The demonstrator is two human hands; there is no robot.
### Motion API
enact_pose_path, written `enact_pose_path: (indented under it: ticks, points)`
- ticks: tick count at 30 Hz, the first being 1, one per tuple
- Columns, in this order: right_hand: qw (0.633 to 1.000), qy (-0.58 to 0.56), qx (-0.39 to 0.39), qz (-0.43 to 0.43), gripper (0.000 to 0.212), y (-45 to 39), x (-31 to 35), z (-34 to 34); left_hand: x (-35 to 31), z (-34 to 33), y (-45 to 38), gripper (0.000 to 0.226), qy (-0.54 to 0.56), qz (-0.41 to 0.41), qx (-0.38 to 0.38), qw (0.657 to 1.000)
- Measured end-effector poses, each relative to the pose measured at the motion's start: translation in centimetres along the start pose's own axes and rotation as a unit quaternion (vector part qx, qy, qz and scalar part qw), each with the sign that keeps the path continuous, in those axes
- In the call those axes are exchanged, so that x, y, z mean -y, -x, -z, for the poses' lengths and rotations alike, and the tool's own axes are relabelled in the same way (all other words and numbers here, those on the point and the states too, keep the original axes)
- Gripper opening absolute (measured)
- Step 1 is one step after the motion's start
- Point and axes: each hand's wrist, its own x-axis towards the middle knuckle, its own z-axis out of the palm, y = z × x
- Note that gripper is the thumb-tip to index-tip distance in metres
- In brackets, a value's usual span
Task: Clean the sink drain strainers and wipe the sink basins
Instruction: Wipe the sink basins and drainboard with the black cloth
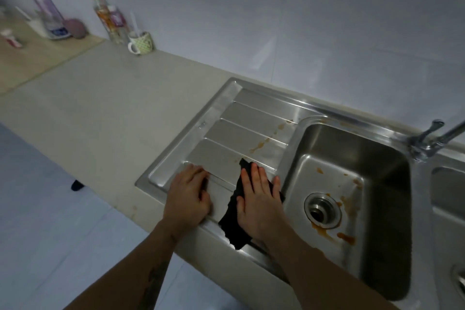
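Note:
A stainless steel sink has a ribbed drainboard (226, 123) on its left and a basin (352, 158) beside it. Orange-brown stains mark the drainboard and the basin floor. A round drain strainer (322, 209) sits in the basin bottom. My right hand (256, 199) lies flat, fingers spread, pressing a black cloth (232, 224) onto the front of the drainboard. My left hand (188, 196) rests palm down on the drainboard's front left corner, holding nothing. A second basin (448, 199) shows at the right edge.
A chrome tap (432, 141) stands behind the basins at the right. On the beige counter (100, 108) at the far left stand a patterned mug (141, 41), a sauce bottle (107, 16) and a pale bottle (50, 15). The wall is white tile.

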Motion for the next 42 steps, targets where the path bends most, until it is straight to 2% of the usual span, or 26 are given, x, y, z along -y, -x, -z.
enact_pose_path:
  ticks: [3,5,8,14,16,22,25,27,30,32,36,40,42]
  points:
    - [1.0,0.013,-0.006,-0.024,0.073,-1.4,-0.2,0.4,2.0,0.5,-1.7,0.063,-0.084,0.051,0.052,0.994]
    - [0.999,0.023,0.0,0.022,0.077,-1.7,0.2,0.2,3.0,0.3,-2.2,0.063,-0.09,0.061,0.061,0.992]
    - [0.99,0.032,0.002,0.137,0.077,-2.2,0.8,-0.7,3.5,0.1,-2.4,0.061,-0.072,0.062,0.042,0.995]
    - [0.98,0.035,0.003,0.196,0.074,-9.2,2.6,-0.6,3.6,0.0,-2.5,0.063,-0.035,0.081,0.022,0.996]
    - [0.986,0.038,-0.009,0.162,0.072,-11.3,0.8,0.0,3.8,0.0,-2.4,0.066,-0.035,0.08,0.029,0.996]
    - [0.998,0.056,-0.041,-0.013,0.066,-13.6,-8.1,2.2,3.7,0.1,-2.5,0.066,-0.004,0.091,0.001,0.996]
    - [0.994,0.027,-0.048,-0.099,0.066,-13.5,-8.2,2.7,3.8,0.4,-3.6,0.056,-0.006,0.09,-0.03,0.995]
    - [0.994,0.011,-0.05,-0.092,0.07,-12.7,-6.0,2.4,3.5,0.5,-6.1,0.044,0.003,0.073,-0.039,0.997]
    - [0.999,0.003,-0.045,0.025,0.072,-11.2,-3.3,1.4,1.0,-0.8,-11.2,0.039,0.039,0.027,-0.044,0.998]
    - [0.998,0.008,-0.038,0.054,0.077,-11.8,-3.8,1.3,-1.2,-2.3,-14.7,0.04,0.086,0.032,-0.048,0.995]
    - [0.997,0.013,-0.079,0.001,0.079,-15.1,-8.8,2.1,-5.2,-6.0,-19.3,0.048,0.132,0.072,-0.017,0.989]
    - [0.99,0.018,-0.109,-0.084,0.07,-19.1,-15.2,3.4,-5.9,-8.7,-20.4,0.065,-0.055,0.078,0.01,0.995]
    - [0.987,0.011,-0.114,-0.111,0.069,-20.5,-17.5,3.8,-5.7,-9.2,-20.4,0.067,-0.067,0.076,-0.001,0.995]
